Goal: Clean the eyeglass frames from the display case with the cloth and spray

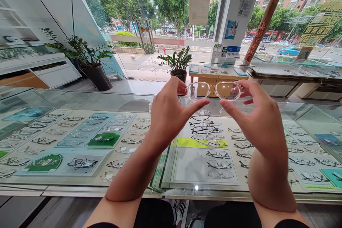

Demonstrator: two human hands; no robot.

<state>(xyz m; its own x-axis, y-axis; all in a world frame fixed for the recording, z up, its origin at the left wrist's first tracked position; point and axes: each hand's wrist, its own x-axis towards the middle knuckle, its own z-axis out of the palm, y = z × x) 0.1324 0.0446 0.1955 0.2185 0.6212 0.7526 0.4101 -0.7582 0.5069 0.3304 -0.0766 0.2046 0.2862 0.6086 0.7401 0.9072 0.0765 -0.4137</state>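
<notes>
I hold a pair of clear-framed glasses (213,91) up in front of me, lenses facing away. My left hand (169,114) grips the left side of the frame, thumb stretched under the lens. My right hand (256,114) grips the right side the same way. Both hands hover above a glass display counter (80,96) filled with several rows of eyeglass frames (208,130) on white and green trays.
Two potted plants (92,60) (177,64) stand on the floor beyond the counter. A wooden table (217,74) with small items sits by the shop window. More glass cases (294,66) line the right side and shelves the left.
</notes>
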